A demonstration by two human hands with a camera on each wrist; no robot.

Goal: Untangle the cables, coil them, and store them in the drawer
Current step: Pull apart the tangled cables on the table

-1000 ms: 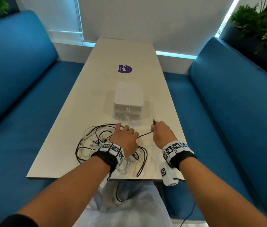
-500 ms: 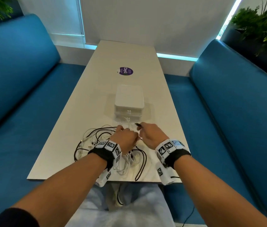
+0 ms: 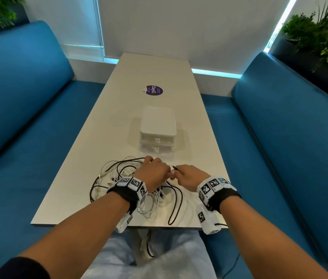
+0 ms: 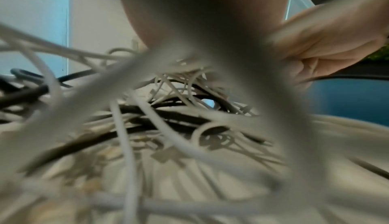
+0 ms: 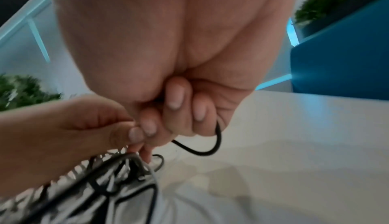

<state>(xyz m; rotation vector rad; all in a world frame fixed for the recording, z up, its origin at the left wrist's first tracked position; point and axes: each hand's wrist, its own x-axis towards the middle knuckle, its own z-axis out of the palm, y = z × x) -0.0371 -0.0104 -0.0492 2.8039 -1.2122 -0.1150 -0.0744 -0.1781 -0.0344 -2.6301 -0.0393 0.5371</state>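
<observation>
white and black cables [image 3: 137, 190] lie in 1 loose tangle on the near end of the pale counter [image 3: 74, 178], thin white strands looped through thicker black ones. the left hand [image 3: 152, 173] sits on the pile, fingers curled into the strands. the right hand [image 3: 189, 176], just beside it, is closed round a black cable [image 5: 207, 151] whose plug end [image 3: 174, 168] pokes out past the knuckles; a short loop hangs below the fist. a white drawer box [image 3: 158, 129] stands just beyond the tangle, drawers closed.
</observation>
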